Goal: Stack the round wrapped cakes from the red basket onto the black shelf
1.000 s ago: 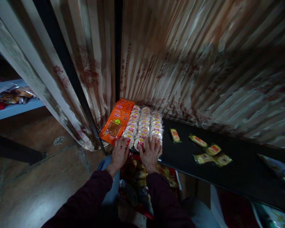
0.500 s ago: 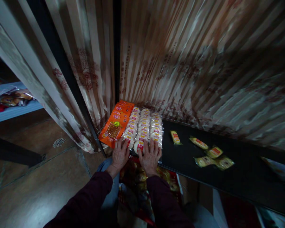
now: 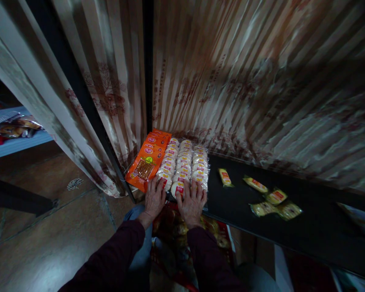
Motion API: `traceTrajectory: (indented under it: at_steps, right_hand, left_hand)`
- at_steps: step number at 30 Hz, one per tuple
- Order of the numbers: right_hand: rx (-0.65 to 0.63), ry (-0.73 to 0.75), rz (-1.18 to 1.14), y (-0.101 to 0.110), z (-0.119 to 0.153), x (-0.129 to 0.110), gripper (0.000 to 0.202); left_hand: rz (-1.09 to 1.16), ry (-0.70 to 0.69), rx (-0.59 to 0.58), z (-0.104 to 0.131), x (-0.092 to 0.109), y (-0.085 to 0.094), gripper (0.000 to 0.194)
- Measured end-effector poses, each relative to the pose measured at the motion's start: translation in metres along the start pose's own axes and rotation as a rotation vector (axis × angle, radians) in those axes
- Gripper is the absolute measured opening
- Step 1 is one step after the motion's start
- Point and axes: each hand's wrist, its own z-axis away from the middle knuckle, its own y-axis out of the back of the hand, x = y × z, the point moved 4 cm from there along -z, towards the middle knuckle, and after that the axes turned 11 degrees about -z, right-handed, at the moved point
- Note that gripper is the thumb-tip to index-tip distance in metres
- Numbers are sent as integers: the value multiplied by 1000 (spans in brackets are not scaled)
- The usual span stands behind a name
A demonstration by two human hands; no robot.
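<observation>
Three rows of clear-wrapped round white crackers (image 3: 182, 168) with red and yellow labels lie overlapping on a black shelf (image 3: 231, 207). My left hand (image 3: 154, 200) rests with its fingers stretched over the near end of the left row, close to the orange snack bags (image 3: 144, 162). My right hand (image 3: 192, 202) lies with fingers spread on the near packs of the middle and right rows. Both hands press lightly on the wrappers and lift nothing. The fingertips cover parts of the front packs.
Small yellow-wrapped snacks (image 3: 276, 196) lie scattered on the shelf to the right. A pleated curtain (image 3: 231, 81) hangs behind, and a dark metal post (image 3: 109, 146) stands at the left. Below the shelf is a red bag (image 3: 227, 239). Another shelf (image 3: 20, 144) holds packets at far left.
The view has shifted very slightly. Both hands stay on the near ends of the cracker rows, and the packs show no clear movement.
</observation>
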Motion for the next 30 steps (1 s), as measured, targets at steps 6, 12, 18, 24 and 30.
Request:
traceTrajectory:
  at_steps: [6, 12, 18, 24, 30]
  right_hand:
    - [5, -11, -4, 0, 0, -1, 52]
    - [1, -15, -9, -1, -1, -1, 53]
    - [-3, -18, -12, -4, -1, 0, 54]
    - [-31, -27, -7, -5, -2, 0, 54]
    - [-29, -22, -9, -3, -2, -1, 53]
  left_hand:
    - [27, 3, 2, 0, -2, -5, 42]
    - [16, 9, 1, -1, -2, -6, 43]
    - [-10, -2, 26, -1, -1, -9, 42]
    - [-15, 2, 28, -2, 0, -13, 43]
    - [-22, 2, 32, -1, -1, -17, 46]
